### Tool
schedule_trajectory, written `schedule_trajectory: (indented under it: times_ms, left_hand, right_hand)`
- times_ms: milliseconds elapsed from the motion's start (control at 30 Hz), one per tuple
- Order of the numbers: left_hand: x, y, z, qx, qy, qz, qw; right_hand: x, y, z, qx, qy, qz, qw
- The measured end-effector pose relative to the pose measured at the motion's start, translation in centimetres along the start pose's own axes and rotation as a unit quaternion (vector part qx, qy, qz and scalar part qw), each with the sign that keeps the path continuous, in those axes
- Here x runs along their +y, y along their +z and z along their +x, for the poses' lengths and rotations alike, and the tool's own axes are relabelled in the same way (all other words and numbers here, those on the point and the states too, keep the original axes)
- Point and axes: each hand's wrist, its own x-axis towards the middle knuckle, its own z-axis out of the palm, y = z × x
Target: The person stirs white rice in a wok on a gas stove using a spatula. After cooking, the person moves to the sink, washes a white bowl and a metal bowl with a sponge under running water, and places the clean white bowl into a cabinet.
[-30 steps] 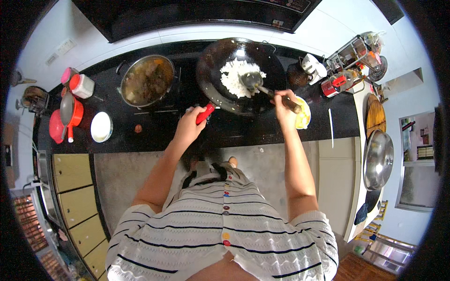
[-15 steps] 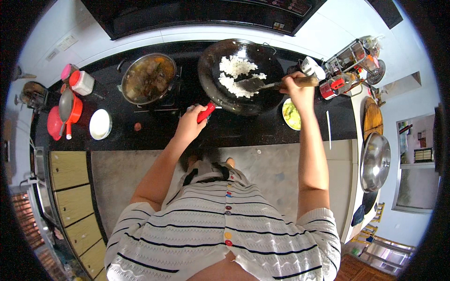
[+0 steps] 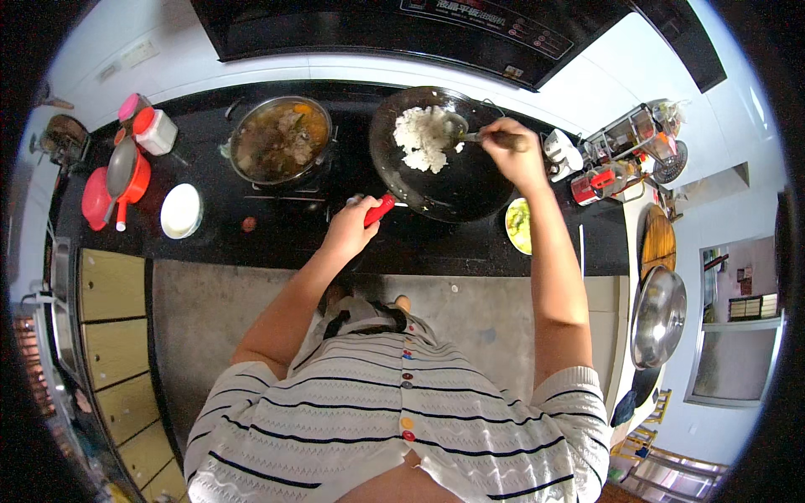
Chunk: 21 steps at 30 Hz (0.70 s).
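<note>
My left hand (image 3: 350, 228) is closed round the red handle (image 3: 380, 209) of a black wok (image 3: 449, 189) on the stove. Clumped white rice (image 3: 423, 155) lies in the far left part of the wok. My right hand (image 3: 516, 157) grips the wooden handle of a spatula (image 3: 470, 136), whose metal blade is at the right edge of the rice, partly hidden by it. Beside my right forearm stands a bowl of chopped green food (image 3: 519, 225), partly covered by the arm.
Left of the wok, a pot of brown stew (image 3: 279, 142) sits on the other burner. A white bowl (image 3: 181, 210), a red pan (image 3: 132, 180) and lidded jars (image 3: 155, 132) stand further left. At right are a white cup (image 3: 560, 154), a rack (image 3: 625, 138) and a metal lid (image 3: 658, 317).
The spatula blade has moved from the lower part of the rice up to its right edge, and the rice is gathered into one heap. The whole view has shifted slightly.
</note>
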Motion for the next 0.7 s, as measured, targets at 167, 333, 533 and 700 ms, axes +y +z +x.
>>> schedule_trajectory:
  times_ms: [167,333,533,700]
  left_hand:
    - [0.3,0.3,0.1,0.011,-0.012,0.001,1.000]
    - [-0.2,0.5,0.3,0.002,0.011,0.008,1.000]
    - [0.1,0.3,0.2,0.022,0.020,-0.007,1.000]
    - [0.4,0.0,-0.1,0.003,0.003,0.002,1.000]
  right_hand:
    - [-0.3,0.2,-1.4,0.082,0.057,0.157,0.983]
    - [5.3,4.9,-5.1,0.149,0.166,0.325,0.919]
    - [4.9,4.6,-8.0,0.161,0.157,0.252,0.941]
    - [6.8,5.2,-9.5,0.159,0.157,0.270,0.936]
